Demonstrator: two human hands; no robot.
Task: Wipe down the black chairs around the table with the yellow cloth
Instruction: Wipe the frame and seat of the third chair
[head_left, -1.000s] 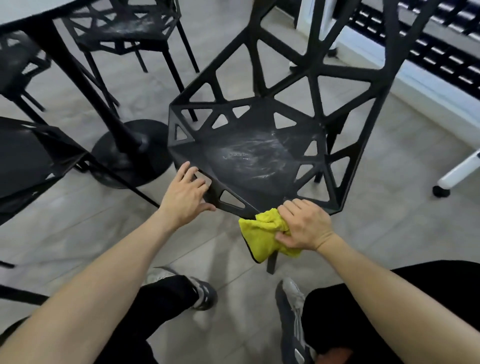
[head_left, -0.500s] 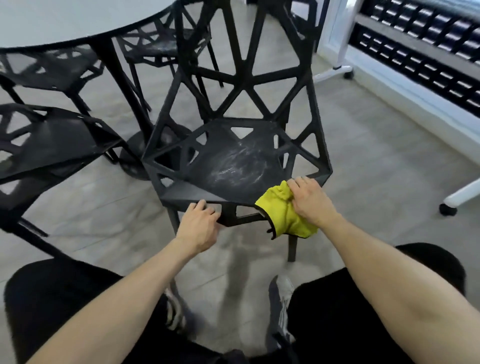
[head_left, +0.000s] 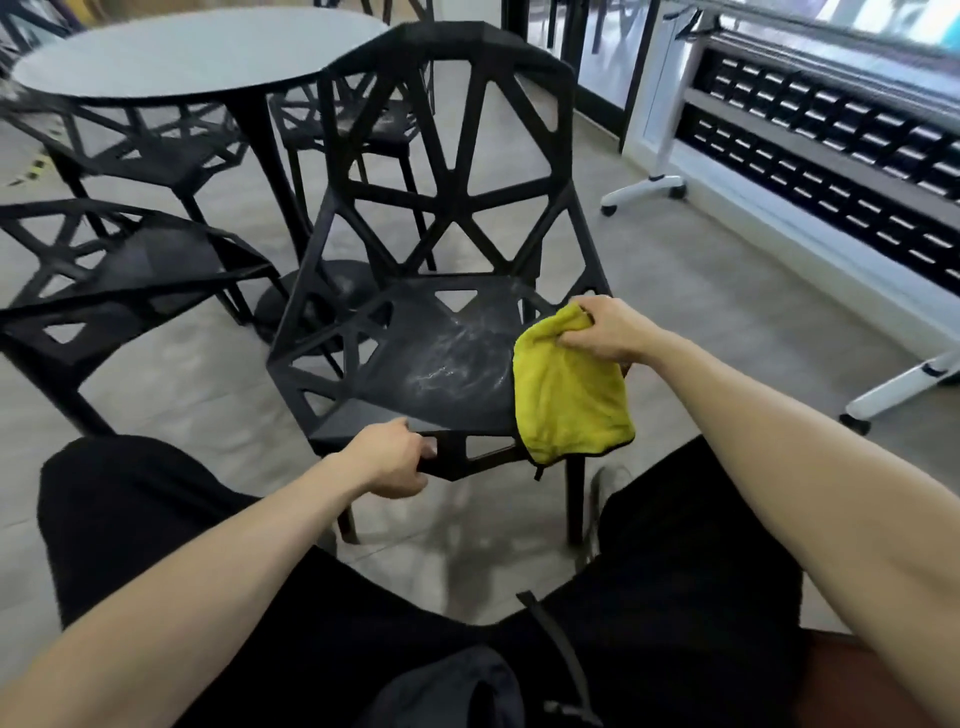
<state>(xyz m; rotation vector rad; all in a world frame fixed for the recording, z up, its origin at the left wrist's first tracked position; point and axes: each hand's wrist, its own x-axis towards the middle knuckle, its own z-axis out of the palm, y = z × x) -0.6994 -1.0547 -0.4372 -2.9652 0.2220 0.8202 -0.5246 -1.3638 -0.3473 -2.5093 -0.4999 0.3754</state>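
right hand (head_left: 605, 328) pinching cloth (head_left: 569, 387) | seat (head_left: 441, 358) just left — nearer right | left hand (head_left: 392, 457) gripping seat's front edge

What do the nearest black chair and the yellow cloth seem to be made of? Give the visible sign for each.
Nearest black chair: probably moulded plastic or coated metal, matt; rigid struts with triangular cut-outs, whitish smears on the seat.
Yellow cloth: soft, fuzzy fabric, likely microfibre; it hangs limp from the right hand, with a dark stitched edge.

A café-style seating area: round table (head_left: 192, 52) ringed by black chairs (head_left: 447, 208).
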